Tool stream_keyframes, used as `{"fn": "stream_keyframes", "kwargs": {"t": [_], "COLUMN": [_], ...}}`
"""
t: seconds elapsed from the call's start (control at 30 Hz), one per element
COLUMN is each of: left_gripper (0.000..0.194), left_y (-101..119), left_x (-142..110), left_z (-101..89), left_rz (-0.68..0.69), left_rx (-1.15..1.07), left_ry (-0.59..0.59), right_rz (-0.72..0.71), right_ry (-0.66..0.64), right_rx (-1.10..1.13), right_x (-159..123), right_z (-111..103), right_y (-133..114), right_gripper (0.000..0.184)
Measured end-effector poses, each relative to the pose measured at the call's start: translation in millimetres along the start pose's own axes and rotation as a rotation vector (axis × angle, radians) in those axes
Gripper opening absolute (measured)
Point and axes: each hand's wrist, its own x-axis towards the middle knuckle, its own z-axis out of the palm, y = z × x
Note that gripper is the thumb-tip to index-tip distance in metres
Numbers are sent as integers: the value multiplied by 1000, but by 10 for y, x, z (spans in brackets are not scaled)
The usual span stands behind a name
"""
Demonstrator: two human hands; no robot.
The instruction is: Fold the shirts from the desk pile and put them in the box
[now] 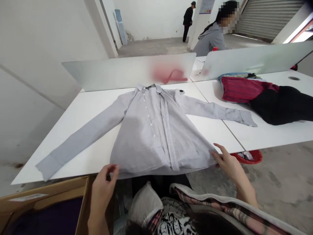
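Note:
A light grey long-sleeved button shirt (151,130) lies spread face up on the white table (83,111), sleeves stretched out to both sides, collar at the far end. My left hand (104,186) pinches the shirt's hem at its near left corner. My right hand (227,161) rests at the hem's near right corner, fingers extended and touching the cloth. The hem hangs slightly over the table's front edge.
A pile of folded clothes, red (242,89) and black (283,104), lies on the table at right. Frosted dividers (117,73) stand behind the shirt. A cardboard box (44,202) is at lower left, a red basin (251,157) under the table. Two people are beyond the dividers.

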Motion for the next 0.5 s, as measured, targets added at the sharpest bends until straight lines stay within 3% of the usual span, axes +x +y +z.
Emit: {"fn": "stream_keyframes", "kwargs": {"t": [0.1,0.17,0.27,0.37,0.5], "left_gripper": [43,49,49,46,51], "left_y": [202,293,340,328,419], "left_x": [-8,4,16,6,-16], "left_z": [349,592,813,813,716], "left_rz": [470,656,751,775,767], "left_rx": [50,140,217,165,123], "left_ry": [-164,-227,-225,-189,-126], "right_rz": [-250,-478,-764,-832,-874], "right_ry": [215,135,-133,-194,-269], "right_rx": [-87,-24,-15,-120,-151], "right_x": [-20,-58,-139,-179,-13], "right_z": [81,242,601,824,604], "right_y": [-125,-290,-520,-628,-788], "right_gripper": [42,37,45,59,49]}}
